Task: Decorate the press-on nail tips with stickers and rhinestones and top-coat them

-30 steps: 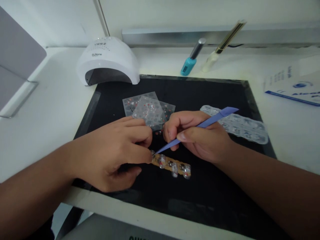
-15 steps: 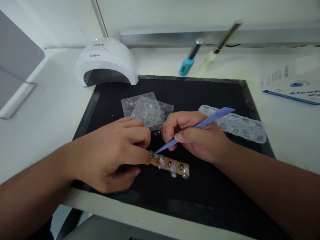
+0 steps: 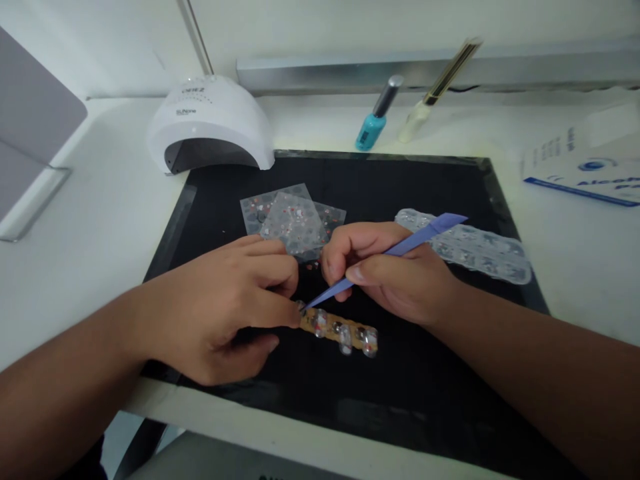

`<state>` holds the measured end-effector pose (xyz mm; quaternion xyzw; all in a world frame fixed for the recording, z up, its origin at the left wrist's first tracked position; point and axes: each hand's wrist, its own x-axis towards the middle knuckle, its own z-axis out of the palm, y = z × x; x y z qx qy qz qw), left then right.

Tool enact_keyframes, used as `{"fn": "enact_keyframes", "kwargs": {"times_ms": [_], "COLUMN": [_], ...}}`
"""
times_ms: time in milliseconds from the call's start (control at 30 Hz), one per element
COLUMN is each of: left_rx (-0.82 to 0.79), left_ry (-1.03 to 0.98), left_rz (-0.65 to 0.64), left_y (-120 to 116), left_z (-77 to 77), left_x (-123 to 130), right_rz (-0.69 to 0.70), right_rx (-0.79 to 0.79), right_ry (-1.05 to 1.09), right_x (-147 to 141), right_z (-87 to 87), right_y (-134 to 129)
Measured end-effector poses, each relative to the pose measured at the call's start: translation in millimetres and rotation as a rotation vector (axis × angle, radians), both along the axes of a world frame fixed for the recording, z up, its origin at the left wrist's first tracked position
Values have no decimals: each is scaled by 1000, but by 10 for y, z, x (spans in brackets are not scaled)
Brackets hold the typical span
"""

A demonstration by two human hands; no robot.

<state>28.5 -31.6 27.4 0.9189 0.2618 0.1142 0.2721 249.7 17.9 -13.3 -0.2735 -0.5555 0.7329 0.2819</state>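
Between the fingers of my right hand (image 3: pixel 385 270) is a purple pointed tool (image 3: pixel 415 240), its wide end up to the right. The tool's tip meets the left end of a tan strip (image 3: pixel 331 327) carrying several clear decorated nail tips (image 3: pixel 345 339). My left hand (image 3: pixel 240 310) is bent, its index fingertip at that same left end and its thumb held apart below. Whatever lies under that fingertip is hidden. Behind the hands lie overlapping sticker sheets (image 3: pixel 295 220) with small red and white designs.
A black mat (image 3: pixel 400 183) covers the middle of the white table. At the back stand a white nail lamp (image 3: pixel 215 123), a turquoise bottle (image 3: pixel 371 132) and a cream bottle (image 3: pixel 415 121). Rightward are a clear nail-tip tray (image 3: pixel 480 253) and an alcohol pad box (image 3: pixel 590 163).
The whole view has shifted very slightly. Both hands and the purple tool keep nearly the same pose at the strip.
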Motion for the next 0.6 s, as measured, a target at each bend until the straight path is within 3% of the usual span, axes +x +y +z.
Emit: {"fn": "enact_keyframes", "kwargs": {"times_ms": [200,433,600], "left_rx": [-3,-47,8], "left_ry": [-2,-76,-77], "left_rz": [1,13,60], "left_y": [-6,12,4], "left_z": [-1,24,-10], "left_x": [-2,19,74], "right_rz": [-4,-135,-241], "right_rx": [-5,65,76], "right_ry": [47,227,288], "right_x": [11,37,32], "right_z": [-19,-55,-47], "right_y": [18,24,21]}}
